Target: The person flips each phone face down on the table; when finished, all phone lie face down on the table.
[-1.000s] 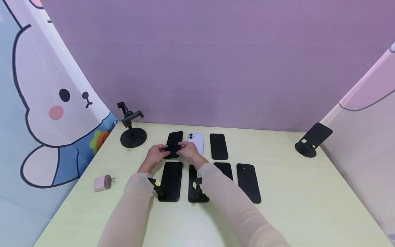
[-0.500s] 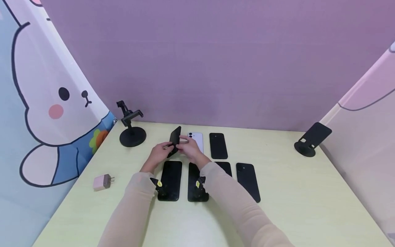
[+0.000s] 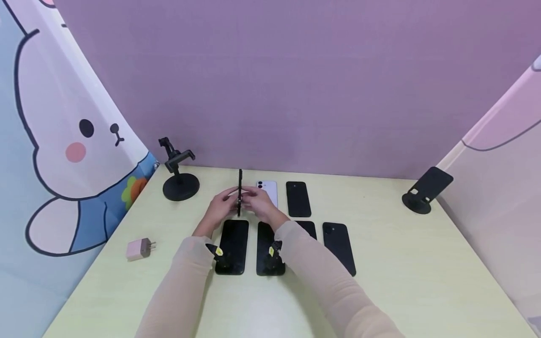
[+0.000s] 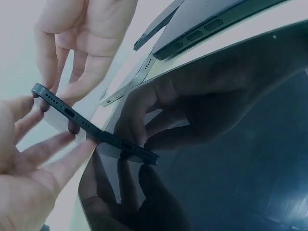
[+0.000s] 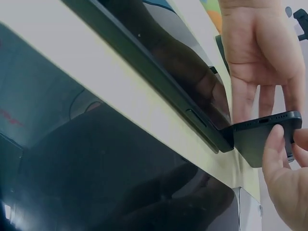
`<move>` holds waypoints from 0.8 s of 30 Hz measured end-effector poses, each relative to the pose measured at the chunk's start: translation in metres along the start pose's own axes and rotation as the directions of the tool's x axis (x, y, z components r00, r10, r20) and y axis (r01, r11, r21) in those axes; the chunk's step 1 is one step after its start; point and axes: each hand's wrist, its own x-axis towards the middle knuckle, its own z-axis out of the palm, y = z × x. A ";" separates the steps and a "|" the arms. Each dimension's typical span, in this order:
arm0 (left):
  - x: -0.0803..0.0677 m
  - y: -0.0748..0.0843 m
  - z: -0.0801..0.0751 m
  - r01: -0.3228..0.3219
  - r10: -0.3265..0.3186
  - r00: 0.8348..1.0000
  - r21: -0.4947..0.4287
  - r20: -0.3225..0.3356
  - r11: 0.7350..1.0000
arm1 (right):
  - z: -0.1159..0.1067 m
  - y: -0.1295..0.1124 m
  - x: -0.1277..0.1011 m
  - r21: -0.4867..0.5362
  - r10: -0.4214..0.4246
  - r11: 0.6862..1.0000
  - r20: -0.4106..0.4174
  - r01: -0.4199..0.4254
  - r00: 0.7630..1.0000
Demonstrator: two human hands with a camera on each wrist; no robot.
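Note:
A black smartphone [image 3: 240, 183] stands on its long edge, turned so that only its thin side shows in the head view. My left hand [image 3: 219, 210] holds it from the left and my right hand [image 3: 260, 204] from the right, fingers against both faces. The phone's port end [image 4: 70, 112] faces the left wrist camera. In the right wrist view, the right thumb [image 5: 275, 142] presses on one face. Just right of it lies a lilac phone [image 3: 271, 191], camera side up and partly behind the right hand. A black phone [image 3: 233, 246] lies flat below the left hand.
Several more phones lie flat: a black phone [image 3: 298, 199] at the back, another black phone [image 3: 264, 246] partly under the right wrist, and a dark phone [image 3: 339, 248] further right. A phone stand [image 3: 181, 185], charger [image 3: 139, 249] and stand-held phone [image 3: 433, 183] sit around the table.
The black phone has been raised from lying flat and turned until it is edge-on to the head camera. Both hands have closed in on its two sides.

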 end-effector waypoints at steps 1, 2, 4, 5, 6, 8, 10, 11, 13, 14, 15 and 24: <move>0.000 0.000 0.000 0.001 -0.001 1.000 -0.017 -0.006 1.000 | 0.000 0.000 0.000 -0.008 0.000 1.000 0.005 0.000 1.000; 0.000 -0.001 -0.001 -0.001 0.000 1.000 -0.031 -0.012 1.000 | 0.001 0.001 0.000 -0.020 -0.003 1.000 0.010 0.004 1.000; 0.000 0.000 -0.002 -0.012 0.010 1.000 -0.059 -0.021 0.998 | 0.002 0.001 -0.001 -0.043 -0.008 0.999 0.018 0.009 1.000; 0.000 0.000 -0.002 -0.018 0.016 1.000 -0.071 -0.023 0.997 | 0.002 0.001 -0.001 -0.056 -0.008 0.998 0.021 0.009 1.000; 0.001 0.001 -0.002 -0.024 0.023 1.000 -0.084 -0.021 0.996 | 0.002 0.001 -0.001 -0.071 -0.007 0.997 0.024 0.009 1.000; 0.001 0.003 -0.003 -0.037 0.036 0.999 -0.097 -0.010 0.995 | 0.003 0.002 -0.001 -0.116 -0.003 0.993 0.025 0.006 1.000; 0.001 0.005 -0.003 -0.046 0.046 0.999 -0.097 -0.004 0.994 | 0.002 0.002 -0.002 -0.159 0.011 0.987 0.024 -0.007 1.000; 0.002 0.006 -0.003 -0.047 0.046 0.999 -0.082 -0.009 0.995 | 0.002 0.003 -0.002 -0.182 0.019 0.983 0.023 -0.015 1.000; 0.002 0.007 -0.004 -0.055 0.054 0.998 -0.037 -0.021 0.998 | 0.002 0.003 -0.002 -0.222 0.033 0.975 0.021 -0.028 0.999; 0.002 0.008 -0.005 -0.062 0.061 0.998 -0.012 -0.027 0.998 | 0.002 0.004 -0.002 -0.235 0.038 0.972 0.020 -0.032 0.999; 0.003 0.008 -0.005 -0.066 0.067 0.997 0.024 -0.035 0.998 | 0.002 0.004 -0.003 -0.248 0.040 0.968 0.019 -0.034 0.999; 0.000 0.005 -0.025 -0.096 0.144 0.987 0.435 -0.077 0.895 | 0.013 0.009 0.000 -0.501 0.010 0.865 -0.020 -0.019 1.000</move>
